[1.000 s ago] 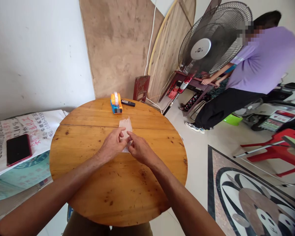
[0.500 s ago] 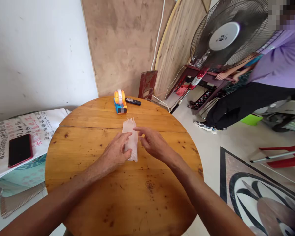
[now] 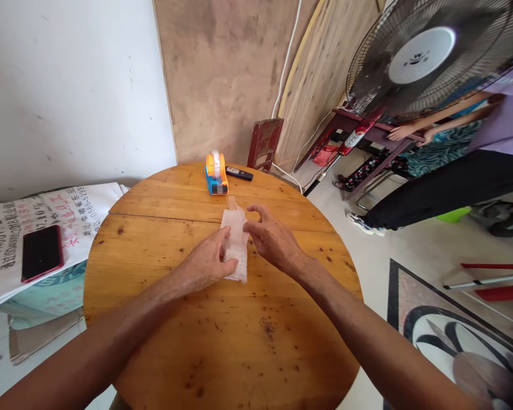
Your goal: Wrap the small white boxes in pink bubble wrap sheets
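A flat, whitish packet that looks like bubble wrap (image 3: 238, 250) lies lengthwise on the round wooden table (image 3: 222, 336). A small clear strip sticks out from its far end. Over its left edge rests my left hand (image 3: 207, 253), the thumb spread away from the fingers and touching the near part. My right hand (image 3: 276, 239) is at the far right edge of the wrap, its thumb tip close to or on that edge. The right index finger is bent and raised, apart from the thumb. Beyond the wrap stands an orange and blue tape dispenser (image 3: 216, 173) with a clear roll.
A black remote control (image 3: 239, 173) lies beside the dispenser. To the left, a phone (image 3: 43, 253) rests on a printed white sack (image 3: 85, 210). A wooden chair (image 3: 265, 142) stands behind the table. At right are a standing fan (image 3: 423, 54) and a person in black trousers (image 3: 440, 188).
My right index finger has lifted off the wrap's far edge, and the thumb has come closer to it. The clear strip at the far end now shows. The whole view has shifted slightly.
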### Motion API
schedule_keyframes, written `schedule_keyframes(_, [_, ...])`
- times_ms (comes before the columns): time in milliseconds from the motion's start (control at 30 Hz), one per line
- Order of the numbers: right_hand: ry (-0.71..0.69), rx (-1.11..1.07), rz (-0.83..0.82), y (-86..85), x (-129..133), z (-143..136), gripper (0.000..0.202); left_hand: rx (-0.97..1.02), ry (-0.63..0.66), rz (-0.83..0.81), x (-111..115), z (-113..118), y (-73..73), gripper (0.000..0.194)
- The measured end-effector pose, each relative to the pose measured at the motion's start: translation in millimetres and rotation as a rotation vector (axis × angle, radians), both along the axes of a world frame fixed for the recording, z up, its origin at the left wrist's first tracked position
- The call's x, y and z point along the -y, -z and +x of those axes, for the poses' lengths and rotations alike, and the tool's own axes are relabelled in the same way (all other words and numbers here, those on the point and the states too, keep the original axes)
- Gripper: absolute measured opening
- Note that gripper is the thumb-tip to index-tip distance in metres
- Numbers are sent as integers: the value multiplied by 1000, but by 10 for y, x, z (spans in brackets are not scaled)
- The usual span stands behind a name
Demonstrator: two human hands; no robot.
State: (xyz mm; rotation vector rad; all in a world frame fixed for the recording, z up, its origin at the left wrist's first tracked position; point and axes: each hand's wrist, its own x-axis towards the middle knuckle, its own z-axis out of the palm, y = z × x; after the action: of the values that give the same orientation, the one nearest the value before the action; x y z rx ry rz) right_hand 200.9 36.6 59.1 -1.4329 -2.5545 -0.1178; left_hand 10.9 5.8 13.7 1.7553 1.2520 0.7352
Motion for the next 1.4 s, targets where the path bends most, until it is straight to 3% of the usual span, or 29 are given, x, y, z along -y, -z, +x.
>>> schedule_keyframes(300, [-103,-14,-9,151,-140,-143,23,5,-6,-10,-16,-14,1,80])
schedule_keyframes(467, [-139,-91,-38,364,-265,-122,37,-5,-47,177,47,-11,-40,80])
schedule_keyframes(600, [-139,-157,-33,466,-317,-75,33,-45,19,335,71,-22,-41,61])
schedule_keyframes(733, [-113,-216,-48,454,-353,-60,25,-43,115,437,49,-32,-20,39])
schedule_keyframes(900, [-76,-180,-104,401,-400,-57,14,-62,105,371,38,-34,-14,33])
schedule_keyframes(1133, [-62,-120,-49,487,-457,-60,22,-86,87,321,61,-31,-28,32])
schedule_keyframes(1400, [61,-338,-42,499,-505,-61,23,-83,82,321,68,-31,-31,32])
